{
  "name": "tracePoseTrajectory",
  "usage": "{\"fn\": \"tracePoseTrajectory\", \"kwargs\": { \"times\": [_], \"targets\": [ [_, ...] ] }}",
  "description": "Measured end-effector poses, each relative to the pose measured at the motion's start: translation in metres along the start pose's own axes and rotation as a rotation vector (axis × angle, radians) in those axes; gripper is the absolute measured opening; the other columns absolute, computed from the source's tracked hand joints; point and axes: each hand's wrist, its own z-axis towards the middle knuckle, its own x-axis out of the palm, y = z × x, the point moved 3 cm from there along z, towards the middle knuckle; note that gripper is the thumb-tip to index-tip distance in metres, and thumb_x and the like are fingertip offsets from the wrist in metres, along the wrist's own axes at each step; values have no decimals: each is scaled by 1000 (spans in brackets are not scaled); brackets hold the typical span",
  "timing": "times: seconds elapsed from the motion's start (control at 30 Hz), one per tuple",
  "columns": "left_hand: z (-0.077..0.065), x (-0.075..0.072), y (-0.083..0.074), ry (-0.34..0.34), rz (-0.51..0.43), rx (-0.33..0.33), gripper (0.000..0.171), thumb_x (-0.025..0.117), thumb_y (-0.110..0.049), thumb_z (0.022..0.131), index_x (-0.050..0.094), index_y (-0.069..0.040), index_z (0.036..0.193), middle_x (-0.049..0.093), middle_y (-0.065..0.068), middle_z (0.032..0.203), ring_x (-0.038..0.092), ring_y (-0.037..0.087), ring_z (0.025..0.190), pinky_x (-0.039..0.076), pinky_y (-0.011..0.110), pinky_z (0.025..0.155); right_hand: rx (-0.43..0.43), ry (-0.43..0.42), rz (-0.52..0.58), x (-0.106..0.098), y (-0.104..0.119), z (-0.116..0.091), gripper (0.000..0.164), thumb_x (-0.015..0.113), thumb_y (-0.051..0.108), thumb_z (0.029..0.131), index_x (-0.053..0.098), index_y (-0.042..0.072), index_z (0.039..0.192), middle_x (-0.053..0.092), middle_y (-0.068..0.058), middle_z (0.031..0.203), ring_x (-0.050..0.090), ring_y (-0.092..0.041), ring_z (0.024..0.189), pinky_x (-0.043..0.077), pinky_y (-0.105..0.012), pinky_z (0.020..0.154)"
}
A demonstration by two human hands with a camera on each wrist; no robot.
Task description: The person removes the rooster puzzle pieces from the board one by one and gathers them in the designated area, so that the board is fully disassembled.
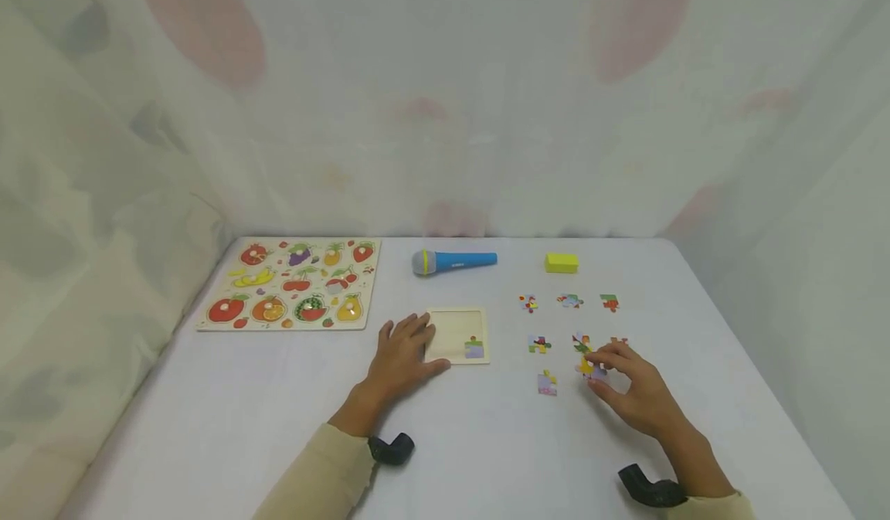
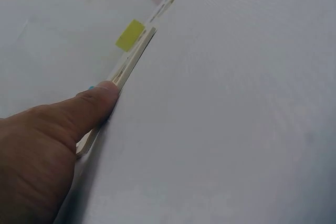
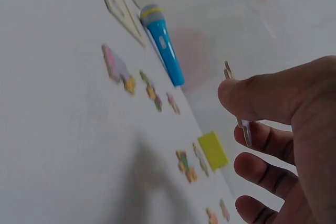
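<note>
My left hand [image 1: 398,359] rests on the left side of a small square wooden puzzle tray [image 1: 486,327]. Its thumb [image 2: 97,103] lies along the tray's near edge. One jigsaw piece [image 1: 474,350] sits in the tray's lower right corner. To the right, my right hand [image 1: 641,398] pinches a puzzle piece [image 3: 244,130] between thumb and fingers, raised over the table. Other loose pieces lie around it: one with green and orange [image 1: 581,341] just beyond the fingers, a lilac-and-yellow one [image 1: 547,383] to the left, and several more behind.
A blue toy microphone [image 1: 464,261] with a grey head lies behind the tray. Further right stands a yellow block [image 1: 561,263]. A fruit peg-puzzle board [image 1: 288,283] lies at the back left of the white table [image 1: 445,450]. Patterned curtains [image 1: 445,118] hang around the table.
</note>
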Motion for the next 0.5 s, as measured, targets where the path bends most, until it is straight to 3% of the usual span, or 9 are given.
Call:
{"fn": "tracePoseTrajectory", "kwargs": {
  "times": [0.17,0.4,0.5],
  "targets": [
    [1,0,2,-15,4,5,72,67,-59,81,60,-8,131,46,8,144,36,30,135,17,59,106,31,25,-6,-1,-11,-8,41,83,-3,69,70,10,106,61,5,103,55,-13,87,46,-27,73],
    [1,0,2,-8,-3,-3,73,66,-59,81,59,-8,132,45,8,145,34,30,136,15,58,108,45,38,-17,6,-20,-14,36,81,-2,71,71,9,103,60,5,99,54,-15,92,41,-20,79],
    [1,0,1,-3,-3,-5,73,66,-60,81,59,-8,133,44,8,146,33,29,136,15,58,108,83,62,-46,12,-24,-17,35,81,1,71,72,11,103,59,7,99,51,-15,95,40,-25,82]
  ]
}}
